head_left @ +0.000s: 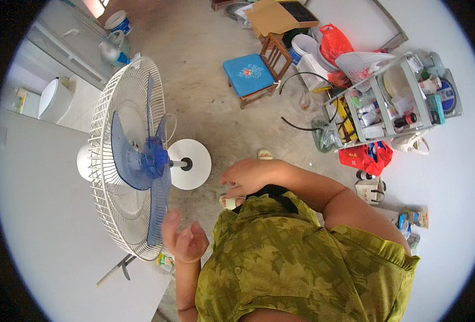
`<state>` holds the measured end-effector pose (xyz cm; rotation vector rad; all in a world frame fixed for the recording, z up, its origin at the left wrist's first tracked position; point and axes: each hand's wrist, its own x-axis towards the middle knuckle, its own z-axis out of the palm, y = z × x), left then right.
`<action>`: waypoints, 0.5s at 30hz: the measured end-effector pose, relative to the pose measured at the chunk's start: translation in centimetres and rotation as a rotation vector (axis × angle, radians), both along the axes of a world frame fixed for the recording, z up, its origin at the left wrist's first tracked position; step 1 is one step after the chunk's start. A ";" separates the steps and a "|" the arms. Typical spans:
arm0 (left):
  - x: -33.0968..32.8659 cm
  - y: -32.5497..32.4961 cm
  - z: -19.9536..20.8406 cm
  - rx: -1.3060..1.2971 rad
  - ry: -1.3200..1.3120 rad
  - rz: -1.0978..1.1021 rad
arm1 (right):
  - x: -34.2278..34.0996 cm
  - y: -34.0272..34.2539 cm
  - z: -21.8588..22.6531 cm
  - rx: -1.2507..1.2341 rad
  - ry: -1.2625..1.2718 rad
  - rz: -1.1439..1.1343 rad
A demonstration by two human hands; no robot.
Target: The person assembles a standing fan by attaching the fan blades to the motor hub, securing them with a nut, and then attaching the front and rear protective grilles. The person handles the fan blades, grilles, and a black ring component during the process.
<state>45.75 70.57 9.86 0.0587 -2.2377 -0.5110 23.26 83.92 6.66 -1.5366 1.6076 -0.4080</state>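
Observation:
A white standing fan [100, 198] is at my left, its back wire cage holding exposed blue blades [135, 166] with no front cage over them. The blue hub [156, 156] sits in the middle, and a round white base [194, 174] rests on the floor. Close to the lowest blade is my left hand [186, 240], its fingers apart and loosely bent, holding nothing. In front of my body my right hand [244, 176] hangs in the air, fingers loosely spread, with nothing in it.
Beyond stands a wooden chair [275, 51] with a blue cushion [251, 74]. A thin black curved strip [302, 129] lies by a grey shelf rack [377, 99] full of household goods. Red bags [366, 155], buckets [303, 44] and a white table [127, 290] are around.

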 end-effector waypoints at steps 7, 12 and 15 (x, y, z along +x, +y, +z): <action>-1.4 1.7 -4.7 0.313 -0.693 0.068 | -6.6 0.1 -0.5 -0.134 -0.590 -0.239; -1.9 3.1 -8.6 0.533 -1.141 0.165 | -12.5 2.5 -7.1 -0.362 0.220 -0.162; -2.6 4.8 -11.6 0.523 -1.117 0.259 | -14.9 6.1 -4.4 0.016 0.164 -0.275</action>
